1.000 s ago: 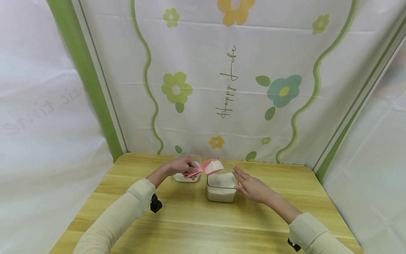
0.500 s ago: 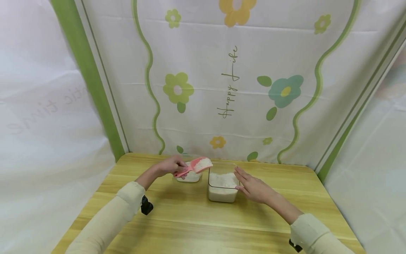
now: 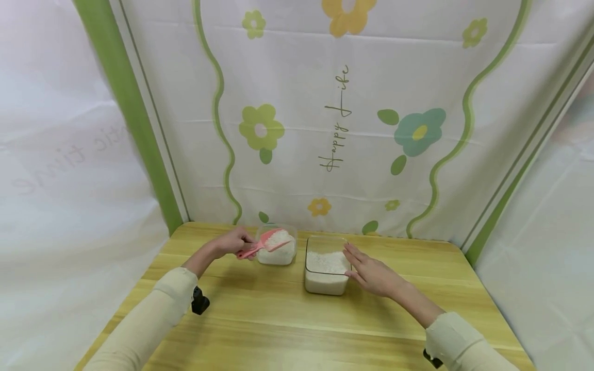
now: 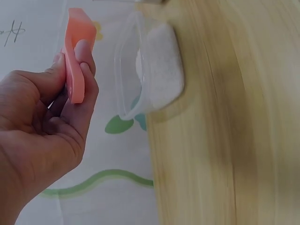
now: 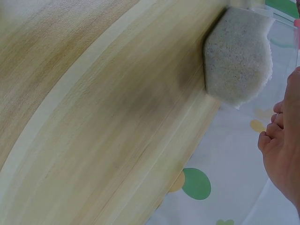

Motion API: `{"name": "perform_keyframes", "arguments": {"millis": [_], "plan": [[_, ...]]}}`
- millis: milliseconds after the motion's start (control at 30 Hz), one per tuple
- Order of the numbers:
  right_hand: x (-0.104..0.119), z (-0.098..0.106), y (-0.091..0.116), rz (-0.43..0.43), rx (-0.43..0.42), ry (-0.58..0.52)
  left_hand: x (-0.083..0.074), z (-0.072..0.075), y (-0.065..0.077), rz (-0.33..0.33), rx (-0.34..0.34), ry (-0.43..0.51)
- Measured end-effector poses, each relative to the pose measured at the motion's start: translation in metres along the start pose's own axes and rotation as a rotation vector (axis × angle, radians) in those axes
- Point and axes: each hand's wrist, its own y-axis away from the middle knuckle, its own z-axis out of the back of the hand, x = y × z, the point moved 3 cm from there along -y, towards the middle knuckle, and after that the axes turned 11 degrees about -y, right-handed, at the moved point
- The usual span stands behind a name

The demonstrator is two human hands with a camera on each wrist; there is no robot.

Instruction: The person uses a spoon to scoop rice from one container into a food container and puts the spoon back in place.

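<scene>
My left hand [image 3: 235, 242] pinches the handle of a pink scoop [image 3: 265, 241], which carries a heap of white grains [image 3: 278, 237]. The scoop hangs above a small clear plastic container [image 3: 284, 257] part filled with white grains. In the left wrist view the thumb and fingers grip the scoop handle [image 4: 75, 79], with the container [image 4: 159, 70] beyond it. My right hand [image 3: 371, 270] touches the right side of a larger clear square container [image 3: 325, 283] with straight fingers. White grains fill this container [image 5: 239, 56] roughly halfway.
Both containers stand side by side near the back of the wooden table [image 3: 278, 319], with a narrow gap between them. Right behind the table hangs a white curtain [image 3: 287, 170] printed with flowers. More curtain closes in the left and right sides.
My left hand has moved left with the loaded scoop, from beside the larger container's rim to above the small one. The right hand stays at the larger container.
</scene>
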Motion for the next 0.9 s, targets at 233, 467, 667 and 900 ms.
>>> {"name": "perform_keyframes", "arguments": {"millis": [233,467,667,900], "plan": [[0.001,0.000,0.000,0.001,0.000,0.005,0.008,0.008,0.001,0.050,-0.028,-0.118],[0.000,0.000,0.000,-0.008,0.002,0.007,0.013,0.012,-0.005,0.048,-0.039,-0.240],[-0.001,-0.001,0.000,0.005,-0.006,0.014,0.014,0.015,-0.012,0.019,-0.050,-0.309],[-0.002,0.000,0.001,0.030,-0.031,0.022,0.017,0.016,-0.019,0.029,-0.080,-0.445]]}}
